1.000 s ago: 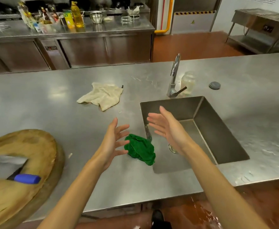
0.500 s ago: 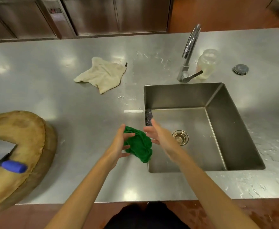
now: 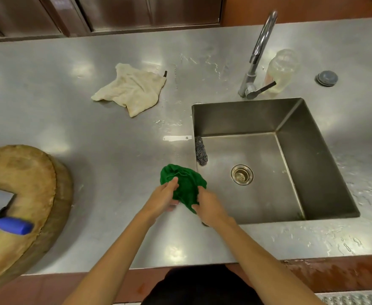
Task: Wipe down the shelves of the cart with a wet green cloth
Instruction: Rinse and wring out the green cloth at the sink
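A crumpled green cloth point(image 3: 184, 183) lies at the left rim of the steel sink point(image 3: 313, 168), on the counter's near side. My left hand point(image 3: 162, 198) grips the cloth's left side with curled fingers. My right hand point(image 3: 207, 205) holds its lower right part, at the sink's near left corner. No cart is in view.
A beige rag point(image 3: 132, 91) lies on the counter point(image 3: 92, 150) behind. A steel scourer point(image 3: 201, 150) sits in the sink's left corner. Faucet point(image 3: 257, 53), clear bottle point(image 3: 279, 71) and drain plug point(image 3: 326, 78) stand behind the sink. A round wooden block point(image 3: 15, 194) with a blue-handled cleaver point(image 3: 13, 225) is at left.
Both hands came down from above the counter and closed on the green cloth. The view tilted down and closer to the counter.
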A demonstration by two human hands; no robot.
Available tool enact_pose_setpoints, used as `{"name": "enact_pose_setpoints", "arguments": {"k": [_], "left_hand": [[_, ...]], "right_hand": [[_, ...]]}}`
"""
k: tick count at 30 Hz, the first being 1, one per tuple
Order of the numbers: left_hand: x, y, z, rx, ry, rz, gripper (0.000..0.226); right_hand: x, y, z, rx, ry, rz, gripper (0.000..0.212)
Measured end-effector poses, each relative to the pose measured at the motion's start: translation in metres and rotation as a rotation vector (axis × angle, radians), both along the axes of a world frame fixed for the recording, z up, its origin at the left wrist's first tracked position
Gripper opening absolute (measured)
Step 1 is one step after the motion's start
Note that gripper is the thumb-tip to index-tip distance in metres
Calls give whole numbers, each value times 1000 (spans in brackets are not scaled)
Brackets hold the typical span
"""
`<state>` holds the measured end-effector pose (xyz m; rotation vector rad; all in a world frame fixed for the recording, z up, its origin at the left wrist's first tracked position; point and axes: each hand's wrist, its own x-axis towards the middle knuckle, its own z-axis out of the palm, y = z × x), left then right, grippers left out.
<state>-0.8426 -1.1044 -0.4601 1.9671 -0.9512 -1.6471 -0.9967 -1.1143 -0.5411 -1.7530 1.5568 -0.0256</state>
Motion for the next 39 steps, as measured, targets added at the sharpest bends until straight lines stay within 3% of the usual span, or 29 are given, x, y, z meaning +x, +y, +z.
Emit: {"name": "enact_pose_setpoints", "arguments": {"k": [3, 7, 11, 15, 18, 22, 26, 27, 29, 31, 33, 34, 36, 37, 39], "left_hand": [[11, 1, -2, -23, 9, 77, 43], [26, 1, -10, -237, -106, 80, 27], [33, -4, -12, -406, -190, -118, 66], [25, -12, -19, -519, -173, -304, 104], [10, -23, -19, -545, -155, -390, 116], [-16, -38, -10, -667, -196, -422, 90], [-35, -50, 3, -679, -238, -421, 33], [-41, -52, 7, -687, -243, -430, 27], [-55, -56, 18, -692, -214, -418, 35], [-71, -57, 32, -675, -157, -359, 44], [-88, -57, 44, -640, -81, -291, 47], [-97, -58, 49, -620, -40, -274, 47], [-115, -58, 59, -600, 36, -276, 49], [-124, -58, 63, -599, 80, -285, 49], [-142, -57, 75, -558, 169, -327, 52]], "right_hand": [[6, 3, 3, -59, 60, 20, 14], [2, -2, 23, -91, -95, -92, 18], [-2, -11, 63, -84, -279, -232, 24], [-6, -16, 115, -99, -584, -480, 26], [-14, -18, 151, -169, -704, -527, 27], [-27, -10, 186, -294, -774, -478, 20], [-55, 5, 199, -381, -836, -528, 22], [-66, 8, 198, -386, -847, -582, 24], [-91, 14, 192, -399, -787, -744, 21], [-117, 22, 180, -392, -523, -859, 19], [-139, 30, 165, -225, -229, -830, 13], [-145, 33, 159, -84, -166, -796, 17], [-154, 34, 145, 54, -205, -682, 81], [-154, 30, 141, 27, -271, -607, 112], [-146, 18, 139, -82, -373, -484, 135]]}}
